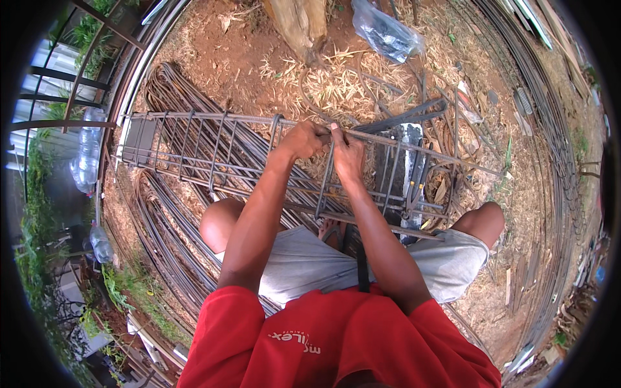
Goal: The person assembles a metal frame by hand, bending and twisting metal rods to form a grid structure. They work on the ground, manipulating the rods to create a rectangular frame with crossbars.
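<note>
A long rebar cage, made of steel bars with square stirrups around them, lies crosswise before my knees. My left hand is closed on its far top bar. Right beside it, my right hand grips the same bar where a stirrup meets it, thumb on top. Whether a bit of tie wire sits between the fingers is too small to tell. Toward the cage's right end, a pincer-like tool with dark handles and yellow marks rests against a paint-smeared black-and-white block under the bars.
Bundles of bent rebar lie beneath and left of the cage. A dark flat bar sticks out past its far side. Beyond are a wooden stump and a clear plastic bag. Long rods curve along the right; plastic bottles stand left.
</note>
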Tool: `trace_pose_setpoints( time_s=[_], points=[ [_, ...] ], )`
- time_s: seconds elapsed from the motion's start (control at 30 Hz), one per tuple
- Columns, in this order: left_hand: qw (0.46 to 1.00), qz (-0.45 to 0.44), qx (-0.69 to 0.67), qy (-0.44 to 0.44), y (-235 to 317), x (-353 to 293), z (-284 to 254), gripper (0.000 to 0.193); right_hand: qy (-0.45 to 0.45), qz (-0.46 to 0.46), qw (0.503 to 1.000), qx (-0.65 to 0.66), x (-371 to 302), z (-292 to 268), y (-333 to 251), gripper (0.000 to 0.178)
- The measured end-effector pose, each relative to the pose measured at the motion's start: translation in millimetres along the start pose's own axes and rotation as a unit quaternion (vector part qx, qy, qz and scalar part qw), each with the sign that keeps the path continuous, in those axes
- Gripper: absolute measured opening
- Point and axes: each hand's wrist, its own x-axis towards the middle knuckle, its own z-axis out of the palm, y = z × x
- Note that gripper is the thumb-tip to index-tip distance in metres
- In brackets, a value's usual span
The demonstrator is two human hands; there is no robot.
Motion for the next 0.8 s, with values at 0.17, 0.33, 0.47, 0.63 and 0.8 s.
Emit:
trace_pose_setpoints(
  time_s=[0.17,0.33,0.47,0.63,0.8],
  points=[
    [0.995,0.1,0.023,-0.02,-9.1,10.5,10.0,0.027,0.021,-0.013,0.994,-0.109,-3.2,-6.2,-13.2,0.063],
    [0.967,-0.02,0.217,0.13,34.2,-13.0,4.4,0.031,0.054,-0.039,0.988,-0.139,-4.6,2.3,-12.9,0.056],
    [0.919,0.064,0.26,0.288,50.1,-19.1,8.1,0.042,0.063,-0.052,0.989,-0.125,-5.6,4.9,-10.6,0.051],
    [0.9,0.144,0.261,0.319,29.6,-8.3,20.5,0.029,0.025,-0.05,0.989,-0.137,-3.4,-2.1,-14.1,0.05],
    [0.916,0.139,0.2,0.319,16.9,-2.5,22.7,0.023,0.023,-0.076,0.985,-0.152,-2.5,-6.1,-14.7,0.051]
  ],
)
